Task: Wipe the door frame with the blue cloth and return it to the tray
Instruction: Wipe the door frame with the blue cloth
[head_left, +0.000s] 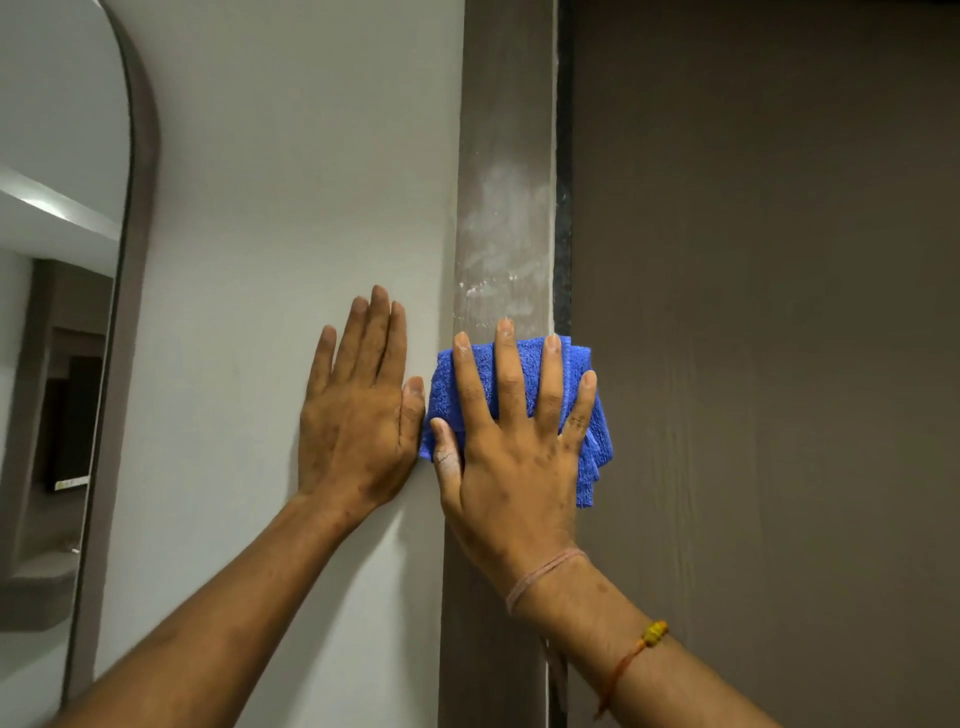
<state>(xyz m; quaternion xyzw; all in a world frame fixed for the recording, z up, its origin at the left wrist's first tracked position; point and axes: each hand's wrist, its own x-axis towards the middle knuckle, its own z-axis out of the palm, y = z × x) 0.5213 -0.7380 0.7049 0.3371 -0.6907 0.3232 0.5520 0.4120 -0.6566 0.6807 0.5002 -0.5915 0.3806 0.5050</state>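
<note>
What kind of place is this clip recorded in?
Probably a home or hotel room interior: a brown door frame with whitish smears, a painted wall, and an arched mirror reflecting shelving.

Surfaces: cloth, frame, wall, door.
Cloth (558, 374): blue, ribbed terry weave, matt. Frame (506, 156): brown, matt, smeared with chalky white patches. Wall (291, 182): smooth, matt pale paint. Door (769, 260): brown, faint vertical wood grain, matt. Mirror (57, 130): glossy.
</note>
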